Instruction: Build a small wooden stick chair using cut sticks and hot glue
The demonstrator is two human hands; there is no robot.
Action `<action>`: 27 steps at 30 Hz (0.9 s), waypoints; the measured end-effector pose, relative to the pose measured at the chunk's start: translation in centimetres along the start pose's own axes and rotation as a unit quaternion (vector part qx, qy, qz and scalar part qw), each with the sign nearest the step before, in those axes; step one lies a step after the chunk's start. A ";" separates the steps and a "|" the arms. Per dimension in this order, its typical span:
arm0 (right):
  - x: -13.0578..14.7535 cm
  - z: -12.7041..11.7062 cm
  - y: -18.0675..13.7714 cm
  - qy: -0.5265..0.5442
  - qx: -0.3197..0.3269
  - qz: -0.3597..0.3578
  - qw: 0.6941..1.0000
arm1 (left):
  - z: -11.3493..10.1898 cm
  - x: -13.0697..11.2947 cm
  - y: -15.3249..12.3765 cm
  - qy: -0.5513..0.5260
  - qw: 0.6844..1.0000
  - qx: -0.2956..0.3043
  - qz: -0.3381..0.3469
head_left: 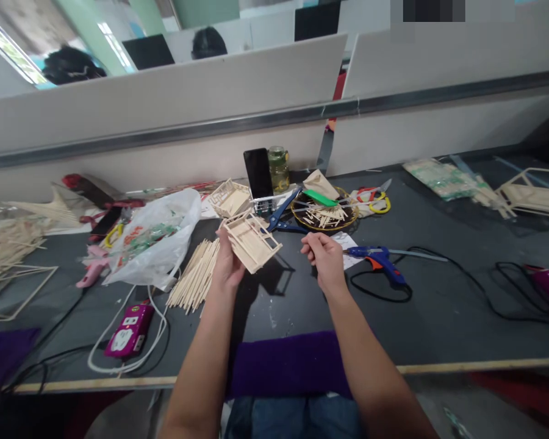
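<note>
My left hand (pixel 227 268) grips a small wooden stick model (pixel 252 241) by its left side, tilted above the dark table. The model has a flat base with thin rails and posts. My right hand (pixel 324 256) is to its right, apart from it, with fingers curled in a pinch; whatever lies between the fingertips, if anything, is too small to make out. Just right of that hand a blue glue gun (pixel 379 255) lies on white paper. A heap of thin wooden sticks (pixel 194 277) lies beside my left hand. Behind the model stands another small stick frame (pixel 230 198).
A round basket (pixel 357 214) holds short stick pieces. Around it lie blue cutters (pixel 283 216) and yellow-handled scissors (pixel 380 203). A phone (pixel 258 174) leans near a glass jar (pixel 279 167). Left are a plastic bag (pixel 158 238), a magenta power strip (pixel 129 329) and loose cords.
</note>
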State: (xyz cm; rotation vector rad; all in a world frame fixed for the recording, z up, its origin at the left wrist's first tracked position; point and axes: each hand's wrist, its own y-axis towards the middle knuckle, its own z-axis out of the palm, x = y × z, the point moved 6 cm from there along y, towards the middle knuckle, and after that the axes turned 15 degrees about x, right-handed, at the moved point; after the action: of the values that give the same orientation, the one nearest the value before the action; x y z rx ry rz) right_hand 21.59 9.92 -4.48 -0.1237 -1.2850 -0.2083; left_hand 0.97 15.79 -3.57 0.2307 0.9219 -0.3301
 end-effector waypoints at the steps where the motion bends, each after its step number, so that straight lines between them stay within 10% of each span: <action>1: 0.0 0.1 0.0 0.000 0.004 0.002 1.000 | -0.1 0.6 0.2 -0.060 0.998 0.007 -0.019; 18: -3.9 4.1 -1.0 0.097 0.237 0.179 0.950 | -2.1 5.7 1.4 -0.292 0.951 -0.072 -0.067; 27: -4.9 2.6 0.1 0.140 0.107 0.145 0.973 | -1.1 5.1 1.1 -0.293 0.952 -0.089 -0.004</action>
State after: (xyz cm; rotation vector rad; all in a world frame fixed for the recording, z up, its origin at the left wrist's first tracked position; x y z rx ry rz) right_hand 17.85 10.99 -8.48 -0.0920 -0.9860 0.1610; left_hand 3.44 16.27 -8.32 -0.0425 0.3605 -0.2973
